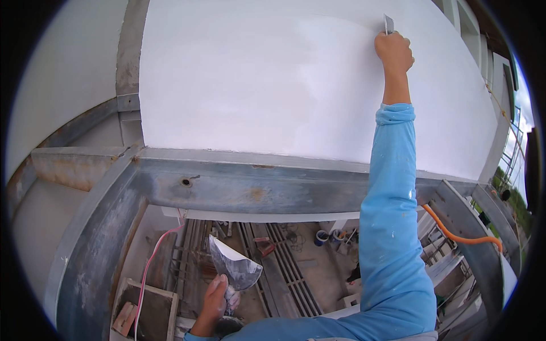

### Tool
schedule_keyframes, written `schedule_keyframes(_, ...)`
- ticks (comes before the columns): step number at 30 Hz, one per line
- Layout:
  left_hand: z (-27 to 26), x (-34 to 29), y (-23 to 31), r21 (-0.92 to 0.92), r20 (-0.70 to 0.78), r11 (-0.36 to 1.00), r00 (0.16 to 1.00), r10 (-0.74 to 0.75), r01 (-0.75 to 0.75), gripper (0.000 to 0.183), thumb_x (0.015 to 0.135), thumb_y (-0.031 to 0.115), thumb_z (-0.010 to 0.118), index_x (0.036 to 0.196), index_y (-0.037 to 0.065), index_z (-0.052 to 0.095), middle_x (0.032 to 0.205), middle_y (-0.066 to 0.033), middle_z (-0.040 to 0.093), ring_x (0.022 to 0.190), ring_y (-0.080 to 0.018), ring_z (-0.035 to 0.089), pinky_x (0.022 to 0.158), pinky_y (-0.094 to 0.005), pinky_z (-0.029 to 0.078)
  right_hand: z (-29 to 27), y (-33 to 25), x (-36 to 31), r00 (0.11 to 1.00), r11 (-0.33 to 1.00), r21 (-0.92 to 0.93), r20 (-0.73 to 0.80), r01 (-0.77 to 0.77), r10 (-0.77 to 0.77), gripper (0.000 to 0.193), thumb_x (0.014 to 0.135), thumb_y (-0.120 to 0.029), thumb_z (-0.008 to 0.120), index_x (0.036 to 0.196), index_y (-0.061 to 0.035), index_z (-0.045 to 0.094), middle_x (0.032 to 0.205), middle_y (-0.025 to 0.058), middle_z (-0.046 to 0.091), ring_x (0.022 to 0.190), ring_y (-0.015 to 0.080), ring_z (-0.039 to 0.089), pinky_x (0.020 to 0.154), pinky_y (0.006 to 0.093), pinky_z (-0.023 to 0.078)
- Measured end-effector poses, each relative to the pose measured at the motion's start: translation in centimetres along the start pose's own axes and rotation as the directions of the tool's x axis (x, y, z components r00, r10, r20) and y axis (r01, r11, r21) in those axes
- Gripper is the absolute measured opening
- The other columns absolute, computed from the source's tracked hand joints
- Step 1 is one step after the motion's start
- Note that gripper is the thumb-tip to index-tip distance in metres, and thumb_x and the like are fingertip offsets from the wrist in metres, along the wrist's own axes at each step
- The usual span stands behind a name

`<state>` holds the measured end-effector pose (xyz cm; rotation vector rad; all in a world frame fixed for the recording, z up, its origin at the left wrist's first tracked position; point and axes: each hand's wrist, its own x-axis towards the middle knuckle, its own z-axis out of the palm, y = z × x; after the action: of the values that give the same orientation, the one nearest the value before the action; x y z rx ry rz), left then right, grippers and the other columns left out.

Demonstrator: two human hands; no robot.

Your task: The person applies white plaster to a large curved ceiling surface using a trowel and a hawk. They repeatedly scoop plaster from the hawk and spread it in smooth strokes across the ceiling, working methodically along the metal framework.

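Observation:
High up against a white wall panel [239,74], my right hand [395,51] is closed around a putty knife [389,24]. Its metal blade sticks up past my fist, close to the panel face; the handle is hidden. A patch of brighter white coating lies on the panel left of this hand. Low in the view, my left hand [214,298] grips a broad, flared putty knife [238,269]. White putty is smeared along one edge of its grey blade, and white residue marks my fingers.
A grey steel beam [227,184] runs below the panel, joined to a curved beam [94,256] at left. An orange hose [455,234] and a pink cord [149,258] hang nearby. Far below are buckets [321,237], long steel tubes [287,261] and a framed box [151,310].

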<state>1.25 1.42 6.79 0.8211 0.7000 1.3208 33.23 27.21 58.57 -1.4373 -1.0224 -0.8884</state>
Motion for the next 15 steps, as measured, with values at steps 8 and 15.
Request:
schedule_keyframes(8,0.1,-0.4,-0.6,-0.004,-0.036,1.0,0.999,-0.005,0.005,0.04,0.104,0.047,0.039,0.098,0.008,0.046,0.056,-0.0068,0.044,0.041,-0.0162,0.039,0.04,-0.0291,0.033,1.3,-16.2,-14.5,0.868,0.876,0.145,-0.277,0.461,-0.411,0.044,0.088,-0.022,0.059,0.124,0.0038,0.062,0.12,0.0211,0.056,0.104,0.0363,0.053,0.092,0.0513,0.039)
schedule_keyframes(15,0.3,-1.0,-0.6,-0.027,0.016,0.999,1.0,0.022,-0.022,0.041,0.105,0.045,0.04,0.113,0.007,0.05,0.061,-0.0076,0.049,0.043,-0.0148,0.042,0.04,-0.0281,0.035,-3.4,-16.7,-23.9,0.72,0.555,0.482,-0.284,0.678,-0.633,0.034,0.085,-0.008,0.058,0.116,0.0014,0.067,0.108,0.0171,0.06,0.095,0.0318,0.054,0.087,0.0454,0.043)
